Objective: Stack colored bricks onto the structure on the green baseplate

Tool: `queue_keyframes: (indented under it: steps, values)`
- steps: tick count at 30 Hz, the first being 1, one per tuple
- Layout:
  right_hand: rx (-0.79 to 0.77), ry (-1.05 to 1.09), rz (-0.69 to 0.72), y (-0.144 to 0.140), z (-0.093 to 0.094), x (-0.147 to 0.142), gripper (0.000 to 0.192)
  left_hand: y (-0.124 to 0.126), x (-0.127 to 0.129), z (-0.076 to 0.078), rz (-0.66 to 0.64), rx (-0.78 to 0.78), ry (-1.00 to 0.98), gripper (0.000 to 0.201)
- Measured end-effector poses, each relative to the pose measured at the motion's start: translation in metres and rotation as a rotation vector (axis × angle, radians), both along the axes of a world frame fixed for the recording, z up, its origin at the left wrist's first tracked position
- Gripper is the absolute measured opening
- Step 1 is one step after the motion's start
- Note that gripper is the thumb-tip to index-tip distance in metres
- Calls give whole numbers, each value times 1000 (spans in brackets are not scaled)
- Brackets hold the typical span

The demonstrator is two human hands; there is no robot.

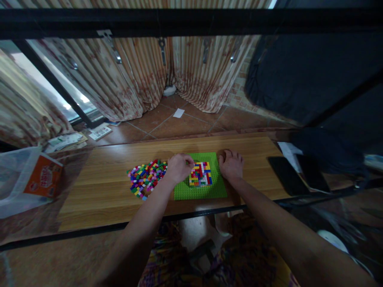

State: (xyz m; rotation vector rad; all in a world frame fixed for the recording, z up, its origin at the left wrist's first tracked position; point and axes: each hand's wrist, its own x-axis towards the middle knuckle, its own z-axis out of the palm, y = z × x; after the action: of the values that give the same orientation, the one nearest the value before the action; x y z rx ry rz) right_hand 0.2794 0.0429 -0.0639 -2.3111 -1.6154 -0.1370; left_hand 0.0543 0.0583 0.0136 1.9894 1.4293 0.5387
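Observation:
My left hand [179, 167] hovers at the left edge of a square built of toy bricks [200, 174], its thumb and fingers pinched together. Whatever is in that pinch is too small to make out. The multicoloured square sits on a green baseplate [218, 189]. Just right of the baseplate, my right hand [231, 164] rests on the wooden table [251, 151], fingers loosely spread and holding nothing I can see. Beside my left wrist lies a heap of loose coloured bricks [146, 177], partly hidden by my forearm.
A clear plastic bin [18, 175] with an orange label stands at the table's left. Two dark flat objects, one a black slab [287, 175], lie at the right end. A black metal bar [191, 22] crosses above, with hooks hanging from it. Curtains [143, 79] hang behind.

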Motion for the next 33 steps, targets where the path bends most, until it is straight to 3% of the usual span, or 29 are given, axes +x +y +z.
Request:
queue_keyframes:
  steps: [5,9,13,26,33]
  values:
    - [8,11,6,0,1,0,45,2,2,-20,133,-272,-481,4]
    - [7,8,8,0,1,0,45,2,6,-21,268,-380,-564,5]
    - [-6,2,1,0,1,0,45,3,8,-18,323,-435,-571,7]
    - [-2,3,-1,0,-2,1,46,0,8,-14,368,-428,-585,11]
    - [-1,-2,5,-1,-2,1,46,-40,-53,-14,415,-152,-711,18]
